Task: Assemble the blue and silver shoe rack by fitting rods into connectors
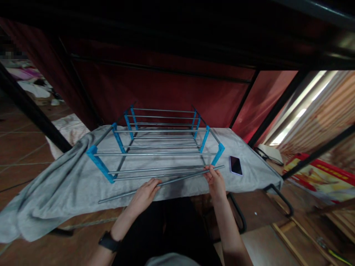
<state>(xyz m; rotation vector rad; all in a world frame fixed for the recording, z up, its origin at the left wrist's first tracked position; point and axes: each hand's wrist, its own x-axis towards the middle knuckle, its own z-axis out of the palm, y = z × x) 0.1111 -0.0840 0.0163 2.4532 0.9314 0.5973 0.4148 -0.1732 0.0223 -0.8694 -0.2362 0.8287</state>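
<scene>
long thin grey metal rod (180, 178): slanting along near side of blue-posted grey metal rack (163, 153) | left hand (146, 191): closed around rod near middle | right hand (215, 181): pinching rod near right end | rod's left end: over pale grey plush blanket (69, 186), contact unclear

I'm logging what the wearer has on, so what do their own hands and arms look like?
The left hand and right hand wear no gloves. A black watch or wristband circles the left forearm near the wrist; the right forearm shows nothing worn. No sleeve shows on either.
</scene>
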